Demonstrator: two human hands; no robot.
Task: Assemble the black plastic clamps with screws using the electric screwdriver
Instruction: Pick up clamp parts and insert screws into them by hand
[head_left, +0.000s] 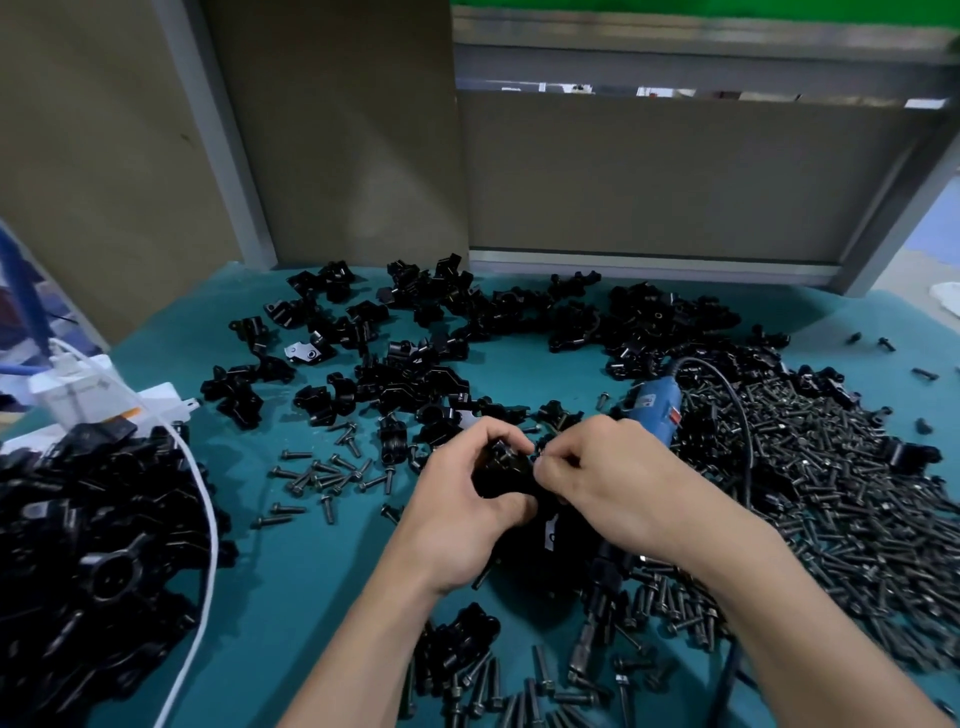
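A black clamp (501, 470) is held above the teal table (291, 571), just left of and nearer than the blue screwdriver (655, 410). The clamp is grasped by the left hand (457, 514), whose fingers are curled over its top and whose thumb is pressed in beneath. The clamp's right edge is pinched by the thumb and forefinger of the right hand (608, 483); whether a screw is caught between them cannot be told. The screwdriver lies untouched on the table, just beyond the right hand. A large heap of screws (831, 493) is spread to the right of the screwdriver, touching it. Loose clamp parts (415, 338) are scattered left of and beyond the screwdriver. A few screws (327, 475) are strewn well to its left. Farther left, a pile of clamps (93, 561) is crossed by a white cable (208, 519), with a white power strip (104, 400) behind it.
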